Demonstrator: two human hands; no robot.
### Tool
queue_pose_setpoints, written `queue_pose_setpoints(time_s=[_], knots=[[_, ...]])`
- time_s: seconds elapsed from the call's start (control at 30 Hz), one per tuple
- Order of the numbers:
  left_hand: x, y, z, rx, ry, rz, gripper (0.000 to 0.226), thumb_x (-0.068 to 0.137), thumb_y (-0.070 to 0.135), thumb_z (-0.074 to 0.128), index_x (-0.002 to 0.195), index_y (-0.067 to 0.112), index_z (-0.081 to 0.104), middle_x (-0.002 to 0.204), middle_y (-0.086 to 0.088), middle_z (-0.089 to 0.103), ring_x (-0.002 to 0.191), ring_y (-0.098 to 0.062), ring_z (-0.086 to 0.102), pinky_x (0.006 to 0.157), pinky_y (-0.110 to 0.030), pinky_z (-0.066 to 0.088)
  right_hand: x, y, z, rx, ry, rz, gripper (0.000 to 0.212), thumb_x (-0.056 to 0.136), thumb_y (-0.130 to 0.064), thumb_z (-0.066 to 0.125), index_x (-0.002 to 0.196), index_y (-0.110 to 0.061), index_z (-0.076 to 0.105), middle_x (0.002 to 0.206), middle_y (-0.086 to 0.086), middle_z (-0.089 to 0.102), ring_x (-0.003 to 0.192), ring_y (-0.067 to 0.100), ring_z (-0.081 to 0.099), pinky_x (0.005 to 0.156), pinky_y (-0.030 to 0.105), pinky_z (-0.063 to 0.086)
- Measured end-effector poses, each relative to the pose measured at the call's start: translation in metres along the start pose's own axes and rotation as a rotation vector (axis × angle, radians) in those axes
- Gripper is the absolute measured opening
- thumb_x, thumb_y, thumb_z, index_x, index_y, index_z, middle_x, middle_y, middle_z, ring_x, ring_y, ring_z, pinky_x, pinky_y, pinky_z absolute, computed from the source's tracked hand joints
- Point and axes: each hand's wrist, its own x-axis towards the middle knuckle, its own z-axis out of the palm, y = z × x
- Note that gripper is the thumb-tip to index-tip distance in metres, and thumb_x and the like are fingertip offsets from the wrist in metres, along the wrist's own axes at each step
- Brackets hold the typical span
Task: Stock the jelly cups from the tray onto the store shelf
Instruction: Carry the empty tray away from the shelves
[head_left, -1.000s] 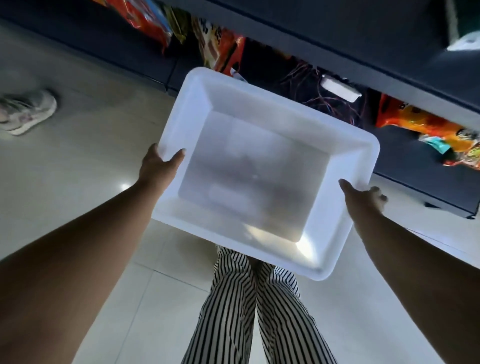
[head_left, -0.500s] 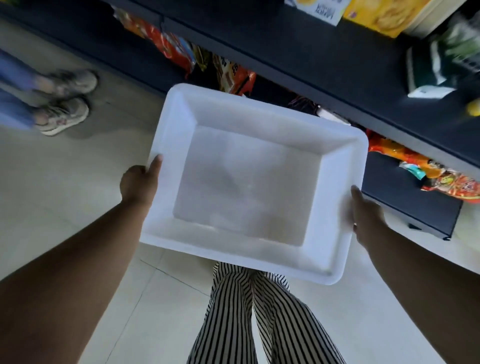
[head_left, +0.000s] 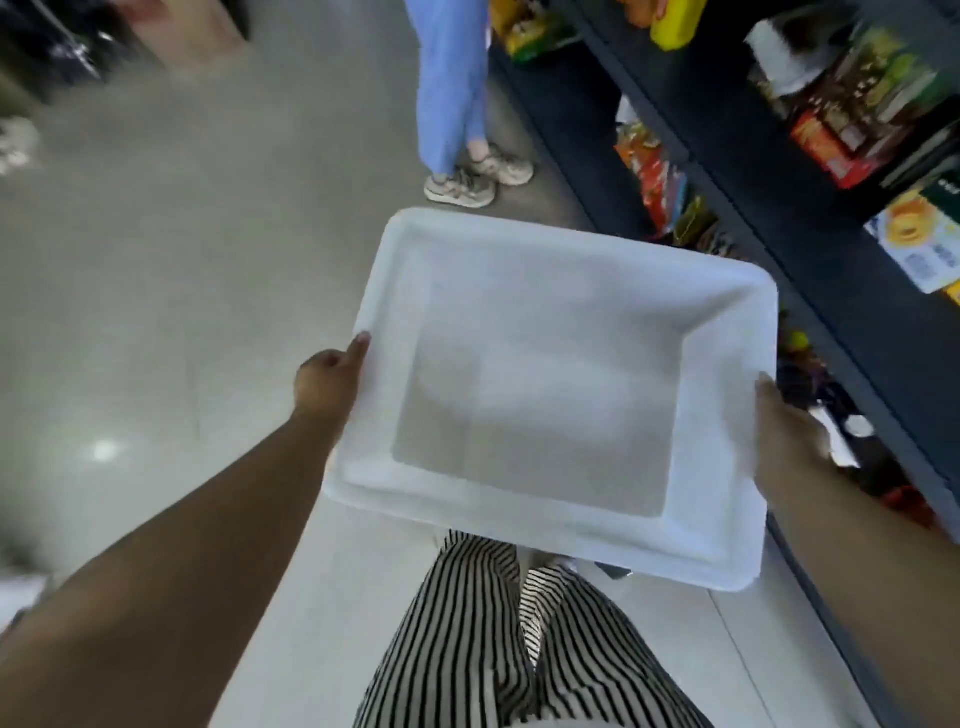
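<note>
view: swung left | shelf (head_left: 727, 171): now at right | tray (head_left: 727, 467): turned alongside it

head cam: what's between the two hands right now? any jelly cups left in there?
Only the white tray spans the gap: left hand grips its left rim, right hand its right rim. Head view shows the tray floor bare, no jelly cups.

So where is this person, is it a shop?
Most likely a small shop aisle. Dark shelves on the right hold bright snack packets and boxes, and both hands carry an empty white plastic tray over a pale tiled floor.
</note>
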Motion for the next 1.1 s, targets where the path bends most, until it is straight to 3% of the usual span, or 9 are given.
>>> queue_pose_setpoints(time_s=[0.07,0.23,0.4,0.53,0.57,0.7,0.93,1.07,1.1], knots=[[-0.024,-0.042,-0.043,-0.069,0.1,-0.12,0.05,0.088,0.049,0.052,0.058,0.011,0.04,0.057,-0.004,0.037,0.05,-0.018,0.034,0.044,-0.025,0.027,-0.028,-0.015,0.023,-0.059,-0.097,-0.093,0.057,0.094,-0.045,0.046,0.125,0.002,0.052,0.128,0.019,0.056,0.118,0.036,0.053,0.093,0.038,0.044],[-0.089,-0.152,-0.137,-0.204,0.315,-0.376,0.051,0.087,0.051,0.053,0.062,0.007,0.045,0.061,-0.006,0.039,0.057,-0.023,0.036,0.049,-0.03,0.028,-0.111,-0.022,0.09,-0.193,-0.308,-0.297,0.056,0.091,-0.046,0.05,0.123,-0.001,0.053,0.126,0.011,0.054,0.116,0.032,0.051,0.097,0.036,0.039],[-0.151,-0.25,-0.211,-0.393,0.471,-0.573,0.05,0.085,0.054,0.054,0.065,0.009,0.043,0.065,-0.007,0.036,0.059,-0.023,0.033,0.052,-0.032,0.025,-0.21,-0.026,0.161,-0.378,-0.472,-0.51,0.062,0.089,-0.053,0.048,0.111,0.003,0.062,0.119,0.024,0.06,0.112,0.039,0.054,0.1,0.041,0.041],[-0.198,-0.329,-0.263,-0.571,0.595,-0.681,0.051,0.084,0.052,0.057,0.059,0.014,0.034,0.062,-0.004,0.031,0.054,-0.021,0.028,0.051,-0.031,0.021,-0.308,-0.013,0.224,-0.453,-0.584,-0.644,0.057,0.09,-0.047,0.052,0.075,0.007,0.058,0.111,0.028,0.061,0.11,0.036,0.056,0.093,0.039,0.04],[-0.208,-0.345,-0.275,-0.606,0.618,-0.705,0.051,0.084,0.051,0.058,0.058,0.015,0.032,0.061,-0.003,0.03,0.054,-0.021,0.027,0.051,-0.031,0.02,-0.329,-0.005,0.236,-0.452,-0.606,-0.651,0.057,0.09,-0.046,0.053,0.075,0.009,0.056,0.111,0.028,0.061,0.109,0.035,0.057,0.092,0.039,0.04],[-0.247,-0.412,-0.318,-0.7,0.72,-0.79,0.044,0.085,0.048,0.059,0.06,0.017,0.038,0.06,-0.004,0.03,0.052,-0.021,0.027,0.05,-0.03,0.019,-0.408,0.028,0.291,-0.432,-0.724,-0.668,0.067,0.084,-0.044,0.062,0.111,0.017,0.055,0.119,0.027,0.059,0.11,0.035,0.058,0.097,0.043,0.043],[-0.276,-0.478,-0.362,-0.853,0.848,-0.904,0.043,0.083,0.049,0.061,0.062,0.017,0.041,0.061,-0.003,0.036,0.054,-0.021,0.033,0.052,-0.028,0.026,-0.5,0.053,0.354,-0.487,-0.843,-0.763,0.068,0.088,-0.041,0.059,0.115,0.021,0.048,0.124,0.03,0.054,0.115,0.038,0.054,0.099,0.043,0.04],[-0.265,-0.494,-0.378,-0.904,0.889,-0.962,0.044,0.08,0.052,0.063,0.062,0.019,0.041,0.062,-0.002,0.033,0.054,-0.019,0.031,0.052,-0.029,0.024,-0.524,0.054,0.388,-0.49,-0.851,-0.756,0.061,0.082,-0.042,0.066,0.097,0.016,0.056,0.118,0.028,0.059,0.11,0.038,0.058,0.094,0.046,0.046],[-0.259,-0.496,-0.383,-0.915,0.905,-0.98,0.044,0.079,0.053,0.064,0.061,0.019,0.042,0.062,-0.002,0.034,0.053,-0.019,0.031,0.051,-0.029,0.023,-0.529,0.052,0.4,-0.488,-0.857,-0.75,0.063,0.082,-0.042,0.066,0.101,0.017,0.056,0.119,0.027,0.059,0.11,0.038,0.058,0.093,0.045,0.046]])
